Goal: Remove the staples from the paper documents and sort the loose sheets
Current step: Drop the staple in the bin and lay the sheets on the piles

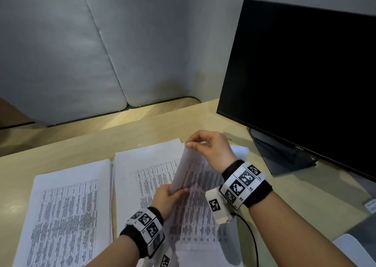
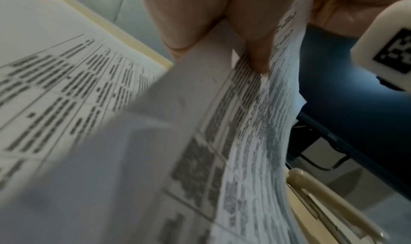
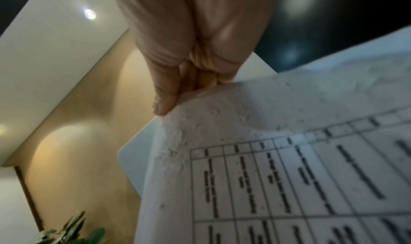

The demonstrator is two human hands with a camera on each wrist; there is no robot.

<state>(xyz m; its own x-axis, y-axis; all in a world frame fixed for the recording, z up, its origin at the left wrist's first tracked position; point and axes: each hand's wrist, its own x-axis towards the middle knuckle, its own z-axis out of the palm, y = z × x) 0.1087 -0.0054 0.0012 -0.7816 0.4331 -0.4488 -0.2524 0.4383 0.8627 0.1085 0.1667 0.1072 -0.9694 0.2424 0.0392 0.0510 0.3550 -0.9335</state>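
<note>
A printed sheet with tables [image 1: 184, 169] is lifted off the middle stack of papers [image 1: 142, 173]. My right hand [image 1: 193, 143] pinches its top corner between thumb and fingers; in the right wrist view the sheet [image 3: 278, 160] shows puncture marks near that corner, under my right hand [image 3: 177, 93]. My left hand [image 1: 175, 191] grips the sheet's lower edge; the left wrist view shows my left hand [image 2: 222, 36] with the sheet [image 2: 189, 124] held between thumb and fingers. A second stack of printed sheets [image 1: 69, 212] lies flat to the left. No staple shows.
A black monitor [image 1: 305, 79] on its stand [image 1: 284, 155] rises at the right. Grey padded panels [image 1: 81, 53] close the back of the wooden desk [image 1: 61, 142]. A black cable [image 1: 250, 232] runs near my right wrist. A cream-handled tool [image 2: 333, 204] lies by the desk edge.
</note>
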